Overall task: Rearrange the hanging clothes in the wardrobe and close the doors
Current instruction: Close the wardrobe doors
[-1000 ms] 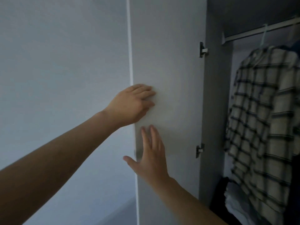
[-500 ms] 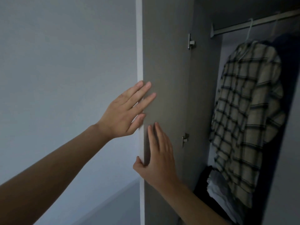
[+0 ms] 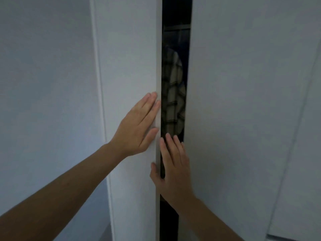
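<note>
The white left wardrobe door (image 3: 128, 66) stands nearly closed, leaving a narrow dark gap beside the right door (image 3: 243, 101). Through the gap I see a strip of the plaid shirt (image 3: 172, 101) hanging inside. My left hand (image 3: 137, 126) presses flat on the left door's outer face near its free edge, fingers straight. My right hand (image 3: 173, 167) is at that door's edge lower down, fingers straight in front of the gap and thumb on the door's outer face.
A plain pale wall (image 3: 46, 101) fills the left side. Another white panel (image 3: 298, 153) lies at the far right. The rest of the wardrobe's inside is hidden behind the doors.
The left door has swung from wide open to almost closed under both hands. The rail, hinges and most of the clothes have gone out of sight behind it.
</note>
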